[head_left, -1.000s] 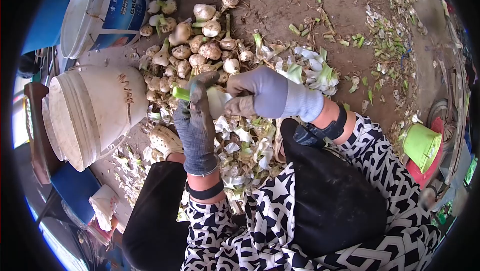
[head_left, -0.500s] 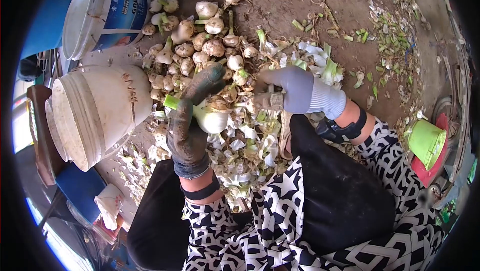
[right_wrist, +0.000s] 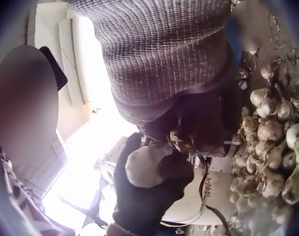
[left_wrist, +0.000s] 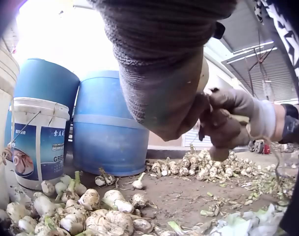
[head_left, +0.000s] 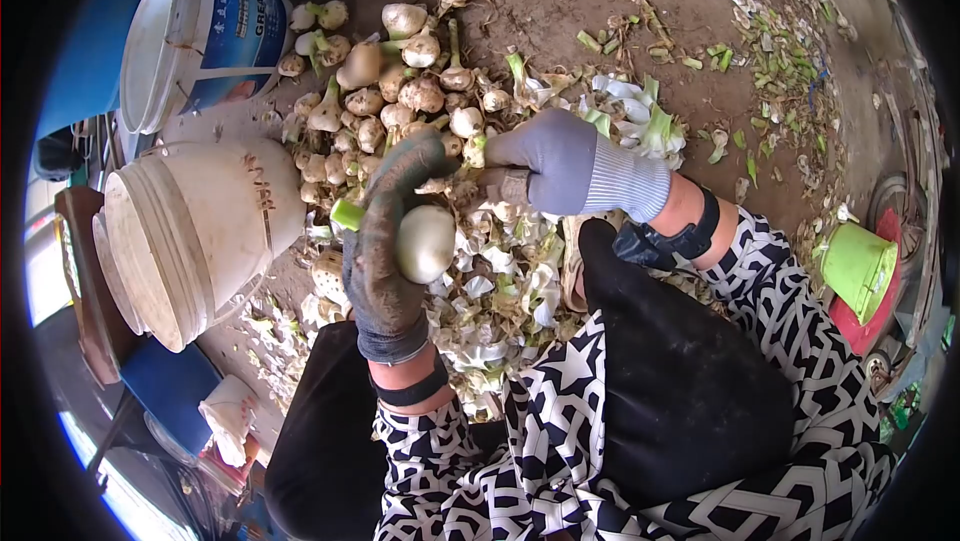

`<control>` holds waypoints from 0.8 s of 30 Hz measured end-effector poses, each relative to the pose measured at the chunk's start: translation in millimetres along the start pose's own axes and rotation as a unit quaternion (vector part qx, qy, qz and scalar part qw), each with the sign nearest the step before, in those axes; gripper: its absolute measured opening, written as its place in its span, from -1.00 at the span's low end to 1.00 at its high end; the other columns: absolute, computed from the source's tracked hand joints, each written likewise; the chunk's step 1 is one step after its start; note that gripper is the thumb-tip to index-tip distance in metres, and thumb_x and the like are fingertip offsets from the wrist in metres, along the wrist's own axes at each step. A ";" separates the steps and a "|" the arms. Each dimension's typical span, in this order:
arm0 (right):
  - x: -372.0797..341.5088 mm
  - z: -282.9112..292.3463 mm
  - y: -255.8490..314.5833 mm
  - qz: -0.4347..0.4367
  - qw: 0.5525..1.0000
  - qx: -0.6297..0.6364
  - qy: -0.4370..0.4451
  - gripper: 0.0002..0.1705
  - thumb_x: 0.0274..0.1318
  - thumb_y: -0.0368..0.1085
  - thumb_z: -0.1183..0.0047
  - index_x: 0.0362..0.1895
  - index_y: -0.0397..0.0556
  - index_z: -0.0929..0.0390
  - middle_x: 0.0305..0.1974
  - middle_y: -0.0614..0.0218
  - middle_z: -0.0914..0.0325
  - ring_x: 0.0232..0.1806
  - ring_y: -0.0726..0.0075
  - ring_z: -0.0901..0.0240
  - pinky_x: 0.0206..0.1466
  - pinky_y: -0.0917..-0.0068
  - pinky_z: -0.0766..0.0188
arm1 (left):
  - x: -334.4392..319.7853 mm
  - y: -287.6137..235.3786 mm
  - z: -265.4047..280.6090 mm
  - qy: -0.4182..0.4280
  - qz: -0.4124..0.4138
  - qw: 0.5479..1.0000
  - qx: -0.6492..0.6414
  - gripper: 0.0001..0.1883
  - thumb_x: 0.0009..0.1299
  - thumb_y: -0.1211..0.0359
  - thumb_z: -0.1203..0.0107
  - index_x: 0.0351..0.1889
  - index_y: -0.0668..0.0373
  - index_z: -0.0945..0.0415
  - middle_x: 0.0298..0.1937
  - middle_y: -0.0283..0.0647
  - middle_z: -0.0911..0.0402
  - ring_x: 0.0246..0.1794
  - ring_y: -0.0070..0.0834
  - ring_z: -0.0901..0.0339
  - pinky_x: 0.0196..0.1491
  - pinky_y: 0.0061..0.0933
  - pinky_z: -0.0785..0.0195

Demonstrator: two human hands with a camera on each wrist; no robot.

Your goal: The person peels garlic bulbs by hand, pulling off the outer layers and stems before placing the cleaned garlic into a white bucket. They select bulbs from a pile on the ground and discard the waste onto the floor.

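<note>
My gloved left hand [head_left: 383, 251] grips a smooth white garlic bulb [head_left: 426, 244], its cut green stem [head_left: 347, 214] sticking out on the left beyond the hand. My right hand [head_left: 560, 159], in a pale grey glove with dirty fingers, is just right of the bulb. Its curled fingers pinch brown outer skin [head_left: 466, 191] near the left fingertips. In the right wrist view the white bulb [right_wrist: 142, 168] shows between the left thumb and fingers. The left wrist view has both hands close together, the bulb mostly hidden behind the left glove.
Unpeeled garlic bulbs [head_left: 420, 94] lie heaped beyond the hands. Loose peelings [head_left: 500, 301] cover the ground between the feet. Two buckets, one white [head_left: 215, 206] and one blue-labelled [head_left: 240, 36], stand at the left. A green tub [head_left: 858, 276] is at the far right.
My right hand first drew away to the right, stretching brown skin from the bulb, then came back left toward it. The left hand turned, and the bulb's white side now shows bare.
</note>
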State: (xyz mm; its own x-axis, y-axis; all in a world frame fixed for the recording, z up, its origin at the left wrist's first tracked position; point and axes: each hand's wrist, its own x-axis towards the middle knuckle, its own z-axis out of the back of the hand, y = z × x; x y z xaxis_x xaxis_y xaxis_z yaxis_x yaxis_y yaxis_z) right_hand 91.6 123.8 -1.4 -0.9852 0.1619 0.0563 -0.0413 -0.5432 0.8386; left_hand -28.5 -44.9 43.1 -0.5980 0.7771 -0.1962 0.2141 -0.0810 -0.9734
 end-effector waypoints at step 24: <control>16.2 6.6 51.2 -0.026 0.999 0.003 0.031 -0.61 0.06 0.11 -0.13 -0.45 0.07 -0.61 -0.58 0.17 -0.53 -0.50 0.00 -0.53 -0.40 0.18 -0.43 | -2.1 5.0 -21.5 -0.150 -0.051 0.977 0.142 -0.17 0.46 -0.25 0.46 0.19 0.35 -0.40 0.07 -0.02 -0.52 0.03 -0.32 -0.44 0.18 -0.30 -0.24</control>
State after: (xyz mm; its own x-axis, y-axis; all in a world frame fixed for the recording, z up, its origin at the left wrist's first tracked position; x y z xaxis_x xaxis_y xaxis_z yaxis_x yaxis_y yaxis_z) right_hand 74.7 104.0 46.0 -0.9901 0.1384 -0.0212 -0.0921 -0.5299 0.8430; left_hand -9.7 -33.5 41.2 -0.8134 0.5760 -0.0813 -0.0552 -0.2155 -0.9749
